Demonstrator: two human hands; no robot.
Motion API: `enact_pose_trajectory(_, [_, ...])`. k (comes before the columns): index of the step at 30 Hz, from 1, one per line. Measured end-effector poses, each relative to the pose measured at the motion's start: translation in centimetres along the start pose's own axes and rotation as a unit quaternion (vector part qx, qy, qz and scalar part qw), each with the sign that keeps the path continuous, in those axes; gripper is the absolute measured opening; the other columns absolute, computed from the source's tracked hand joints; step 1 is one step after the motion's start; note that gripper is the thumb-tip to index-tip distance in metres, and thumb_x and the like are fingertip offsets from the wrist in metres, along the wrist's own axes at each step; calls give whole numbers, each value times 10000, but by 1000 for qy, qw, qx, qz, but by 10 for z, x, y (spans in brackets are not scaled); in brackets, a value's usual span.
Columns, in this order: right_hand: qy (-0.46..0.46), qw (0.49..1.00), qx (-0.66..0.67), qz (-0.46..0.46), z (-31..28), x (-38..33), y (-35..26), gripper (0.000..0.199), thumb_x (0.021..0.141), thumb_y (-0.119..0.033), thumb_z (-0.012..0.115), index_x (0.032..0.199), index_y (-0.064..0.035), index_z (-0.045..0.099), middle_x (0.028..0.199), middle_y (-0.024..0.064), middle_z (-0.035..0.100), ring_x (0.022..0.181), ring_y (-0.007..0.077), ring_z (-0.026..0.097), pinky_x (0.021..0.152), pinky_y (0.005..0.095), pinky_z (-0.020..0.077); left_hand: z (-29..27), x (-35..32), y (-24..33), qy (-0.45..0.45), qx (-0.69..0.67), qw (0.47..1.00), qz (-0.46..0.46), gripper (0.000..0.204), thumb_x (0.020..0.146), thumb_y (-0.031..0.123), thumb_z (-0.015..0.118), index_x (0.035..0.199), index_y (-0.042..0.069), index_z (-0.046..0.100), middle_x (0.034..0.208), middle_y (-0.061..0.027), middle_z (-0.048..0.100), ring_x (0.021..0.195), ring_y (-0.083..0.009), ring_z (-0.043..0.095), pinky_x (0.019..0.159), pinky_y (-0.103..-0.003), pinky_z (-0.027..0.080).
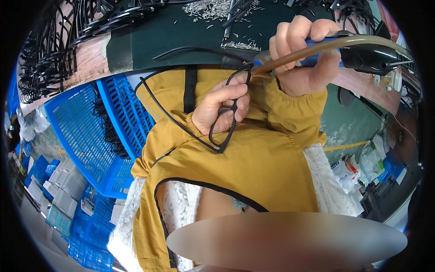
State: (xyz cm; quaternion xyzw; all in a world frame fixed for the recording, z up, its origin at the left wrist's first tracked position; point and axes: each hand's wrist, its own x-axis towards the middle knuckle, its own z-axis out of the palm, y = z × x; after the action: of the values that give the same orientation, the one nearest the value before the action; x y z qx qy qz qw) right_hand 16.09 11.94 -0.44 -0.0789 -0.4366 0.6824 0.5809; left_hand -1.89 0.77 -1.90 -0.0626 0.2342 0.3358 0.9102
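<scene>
My left hand (220,105) grips a black eyeglass frame (225,129) by its front, held over my lap. One thin temple arm (159,105) sticks out to the left. My right hand (301,50) is wrapped around a powered screwdriver (367,56) that has a blue grip, a black body and a brown hose. The tool's tip (250,68) touches the upper corner of the frame, at the hinge. Both forearms wear yellow sleeves (290,109).
A dark green mat (181,31) covers the bench ahead, with heaps of small metal pins (210,9) on it. Many black frames (52,50) lie piled at the upper left. Blue plastic crates (79,131) stand to my left, holding black parts.
</scene>
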Motion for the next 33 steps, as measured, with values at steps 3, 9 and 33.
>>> enact_pose_trajectory(3, [-22,1000,10,-1,-3,2,-1,408,1042,-509,568,1207,-138,536,839,4,487,664,109,435,524,240,364,0,0,3,-5,4,1000,-6,353,1019,247,602,1338,140,495,720,29,536,523,-84,490,431,-219,362])
enact_pose_trajectory(9, [29,999,19,-18,-3,2,-4,439,1060,-469,521,1295,-100,555,829,7,485,631,98,415,518,223,367,14,1,4,109,10,994,-13,453,1009,224,604,1434,120,487,740,6,565,551,-68,482,490,-208,369])
enact_pose_trajectory(33, [60,992,108,15,-6,17,-11,348,1009,-427,611,1134,-106,556,748,-9,454,598,100,404,478,235,340,19,6,11,101,47,993,-39,335,1042,305,541,1285,106,656,712,-53,647,486,-104,510,386,-242,329])
